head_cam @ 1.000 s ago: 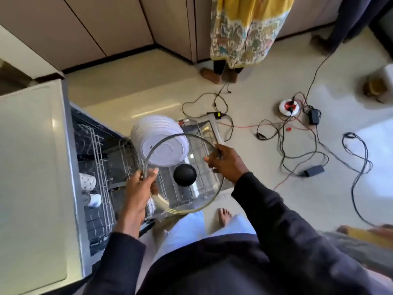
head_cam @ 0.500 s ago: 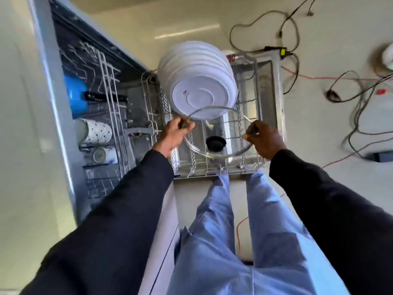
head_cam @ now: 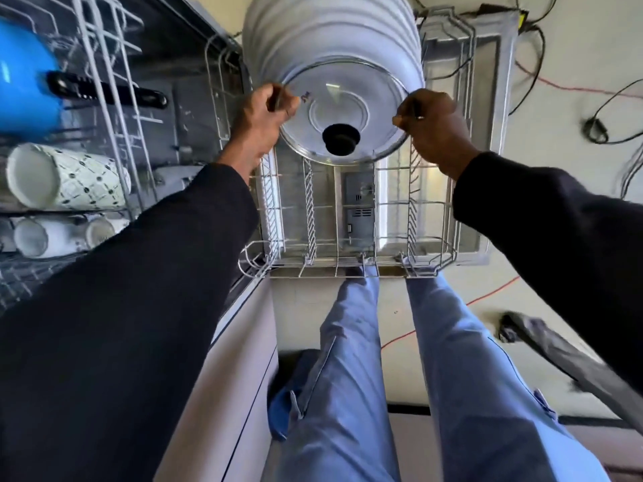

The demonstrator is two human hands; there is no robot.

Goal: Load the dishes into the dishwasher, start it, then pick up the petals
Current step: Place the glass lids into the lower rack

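A round glass lid (head_cam: 368, 99) with a black knob (head_cam: 341, 138) stands tilted against a row of white plates (head_cam: 330, 33) in the pulled-out lower rack (head_cam: 431, 262) of the dishwasher. My left hand (head_cam: 261, 116) grips the lid's left rim. On the opposite side, my right hand (head_cam: 431, 123) pinches the right rim. The lid's lower edge sits among the rack's wire tines.
The upper rack (head_cam: 104, 99) at left holds a blue bowl (head_cam: 24, 85), a black-handled utensil (head_cam: 104, 92), a patterned mug (head_cam: 69, 177) and small white cups (head_cam: 52, 234). Cables (head_cam: 598, 127) lie on the floor at right. My legs stand before the rack's front edge.
I have leaned in closer. The lid went from flat in the air down into the rack and now stands tilted against the plates, both hands still on its rim.
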